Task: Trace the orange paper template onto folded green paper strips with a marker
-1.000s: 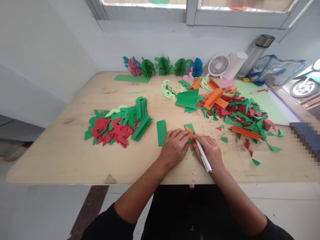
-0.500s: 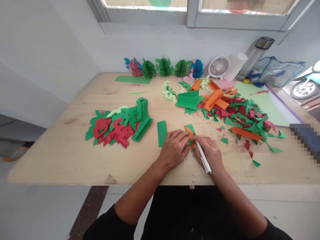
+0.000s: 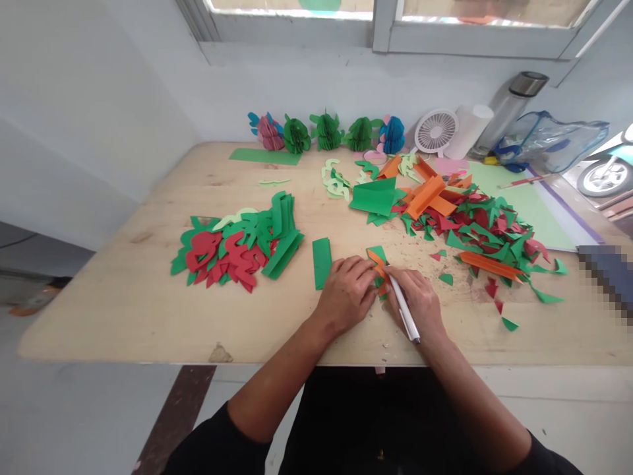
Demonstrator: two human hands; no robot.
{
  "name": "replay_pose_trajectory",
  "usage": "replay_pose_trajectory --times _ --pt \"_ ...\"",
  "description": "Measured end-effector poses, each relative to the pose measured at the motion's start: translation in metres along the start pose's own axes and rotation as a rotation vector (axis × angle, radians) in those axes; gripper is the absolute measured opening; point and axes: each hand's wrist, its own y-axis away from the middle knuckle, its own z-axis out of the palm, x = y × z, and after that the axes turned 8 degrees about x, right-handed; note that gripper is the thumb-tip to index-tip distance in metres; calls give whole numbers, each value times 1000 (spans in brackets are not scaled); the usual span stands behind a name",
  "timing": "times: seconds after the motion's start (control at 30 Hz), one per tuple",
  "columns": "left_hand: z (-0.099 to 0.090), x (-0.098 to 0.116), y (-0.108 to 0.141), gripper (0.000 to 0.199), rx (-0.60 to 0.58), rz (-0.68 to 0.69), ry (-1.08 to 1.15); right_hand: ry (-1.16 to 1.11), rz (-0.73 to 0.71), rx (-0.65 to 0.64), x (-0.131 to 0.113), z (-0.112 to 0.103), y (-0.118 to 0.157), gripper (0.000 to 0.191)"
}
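Observation:
An orange paper cutout (image 3: 376, 258) lies on a small green paper piece (image 3: 377, 251) in front of me; my fingers partly cover both. My left hand (image 3: 347, 290) rests with its fingers laid over the left side of the cutout, pressing it down. In my right hand (image 3: 418, 300) is a white pen (image 3: 406, 315), its tip at the cutout's right edge and its back end slanting toward me. A folded green paper strip (image 3: 322, 264) lies just left of my left hand.
To the left is a pile of red cutouts (image 3: 242, 260) and green ones. Heaped paper scraps (image 3: 494, 227) and orange folded strips (image 3: 425, 196) lie to the right. Along the wall stand honeycomb paper figures (image 3: 328, 132), a small fan (image 3: 436, 132) and a bottle (image 3: 512, 109).
The pen tip and right hand have shifted very slightly along the orange cutout. The left hand stays on it; the whole view has moved a little.

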Motion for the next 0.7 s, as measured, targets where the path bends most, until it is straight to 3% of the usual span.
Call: replay_pose_trajectory --times 0.7 --pt "0 2 0 27 10 -19 -2 62 -95 -102 12 6 -10 37"
